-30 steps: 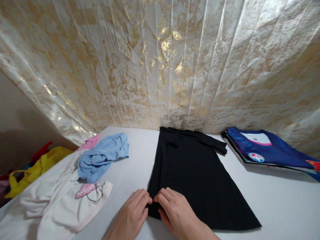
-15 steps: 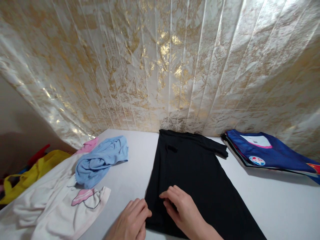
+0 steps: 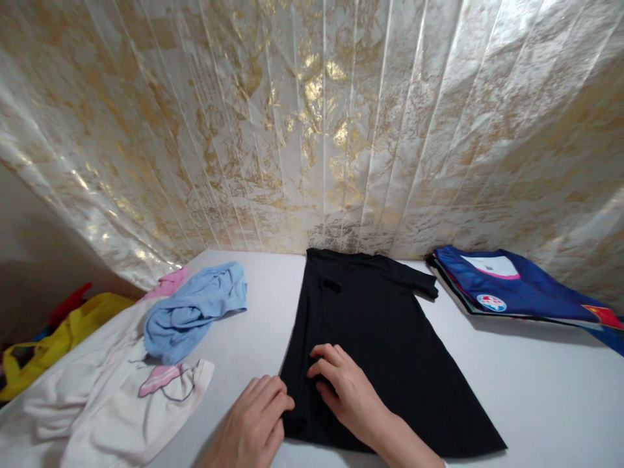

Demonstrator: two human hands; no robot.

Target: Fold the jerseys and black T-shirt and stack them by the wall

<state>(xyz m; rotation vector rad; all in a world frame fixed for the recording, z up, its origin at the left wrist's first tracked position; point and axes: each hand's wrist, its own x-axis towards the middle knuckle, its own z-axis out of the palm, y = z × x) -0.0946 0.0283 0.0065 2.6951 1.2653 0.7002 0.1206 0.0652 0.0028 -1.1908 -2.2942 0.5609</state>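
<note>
A black short-sleeved T-shirt (image 3: 385,338) lies flat on the white surface, its left side folded inward and one sleeve sticking out at the far right. At its lower left edge, my left hand (image 3: 251,419) has its fingers bent and closed on the cloth near the hem. My right hand (image 3: 348,393) rests on the lower left part of the shirt, along the folded strip. Its fingers are curved and apart, tips touching the fabric; the thumb is partly hidden.
On the left lie a crumpled light blue garment (image 3: 195,312), a white garment with a pink print (image 3: 112,396) and a bit of pink cloth (image 3: 170,283). A folded stack topped by a navy shirt (image 3: 526,286) sits at right. Yellow cloth (image 3: 73,331) hangs beyond the left edge. A gold-patterned curtain (image 3: 312,130) backs everything.
The right hand's fingers have spread and lifted slightly on the shirt. My left hand stays at the lower left edge. The view has shifted a little, showing more of the bottom hem.
</note>
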